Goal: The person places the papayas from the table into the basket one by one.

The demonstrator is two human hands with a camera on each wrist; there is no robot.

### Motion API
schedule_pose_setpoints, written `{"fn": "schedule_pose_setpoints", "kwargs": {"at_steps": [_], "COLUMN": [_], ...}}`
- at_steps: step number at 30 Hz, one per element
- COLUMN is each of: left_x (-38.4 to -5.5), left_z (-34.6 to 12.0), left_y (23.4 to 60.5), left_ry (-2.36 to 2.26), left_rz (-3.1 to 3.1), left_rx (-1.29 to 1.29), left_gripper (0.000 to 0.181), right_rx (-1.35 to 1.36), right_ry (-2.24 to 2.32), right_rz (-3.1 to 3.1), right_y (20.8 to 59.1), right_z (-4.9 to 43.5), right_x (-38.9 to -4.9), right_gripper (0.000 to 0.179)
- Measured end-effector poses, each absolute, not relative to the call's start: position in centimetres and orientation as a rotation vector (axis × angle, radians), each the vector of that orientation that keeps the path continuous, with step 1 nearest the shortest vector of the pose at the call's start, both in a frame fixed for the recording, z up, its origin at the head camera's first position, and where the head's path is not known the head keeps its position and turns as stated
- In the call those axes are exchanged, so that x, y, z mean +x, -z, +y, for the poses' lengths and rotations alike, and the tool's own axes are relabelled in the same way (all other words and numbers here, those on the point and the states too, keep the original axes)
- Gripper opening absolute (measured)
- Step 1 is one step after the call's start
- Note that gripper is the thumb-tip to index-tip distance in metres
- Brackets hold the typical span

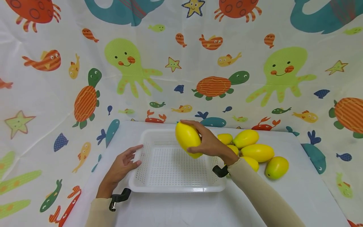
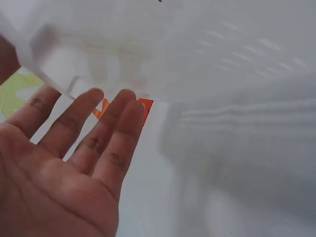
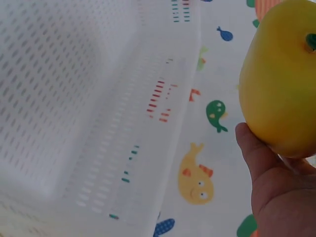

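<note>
- The cloth with sea animals printed on it hangs behind the counter and on both sides of it.
- The counter is white and carries a basket and a group of fruits.
- The white basket with small holes stands in the middle of the counter. Nothing lies inside it; its floor is bare.
- The pile of yellow fruits lies on the counter just to the right of the basket. About six fruits are there, touching each other.
- So I judge the work is at its very start: no fruit is in the basket, one is on the way, and the whole pile is left.
- The right hand has its fingers curled around one yellow fruit and holds it in the air above the far right part of the basket, over its rim.
- The left hand is spread, with straight relaxed fingers, at the left wall of the basket. Whether the fingertips touch the wall, I cannot tell.
</note>
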State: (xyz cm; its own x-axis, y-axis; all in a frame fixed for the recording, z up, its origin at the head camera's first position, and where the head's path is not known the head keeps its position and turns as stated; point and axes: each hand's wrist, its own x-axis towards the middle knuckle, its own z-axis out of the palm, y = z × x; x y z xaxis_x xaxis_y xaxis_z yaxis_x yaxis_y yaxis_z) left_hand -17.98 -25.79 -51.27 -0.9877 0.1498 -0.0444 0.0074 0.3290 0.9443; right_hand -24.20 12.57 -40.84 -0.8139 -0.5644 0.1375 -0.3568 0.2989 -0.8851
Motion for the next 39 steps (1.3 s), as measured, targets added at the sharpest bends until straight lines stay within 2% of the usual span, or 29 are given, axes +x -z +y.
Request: {"fn": "schedule_pose_setpoints", "kwargs": {"at_steps": [7,16,39], "left_x": [-18.1,-18.3,-18.4], "left_z": [-26.0,-26.1,-26.1], "left_y": [50.2,50.1,50.9], "left_ry": [-1.685,-1.673,-1.799], "left_rz": [2.530,2.552,2.402], "left_rx": [0.220,0.218,0.169], "left_gripper": [0.073,0.072,0.073], "right_rx": [-0.938,-0.987,-0.855], "right_ry": [1.463,1.392,1.290], "right_rz": [2.325,2.249,2.138], "right_y": [40.8,42.1,44.9], "right_z": [10.8,8.5,4.7], "right_x": [-25.2,-26.9,-29.2], "right_gripper": [0.097,0.094,0.093]}}
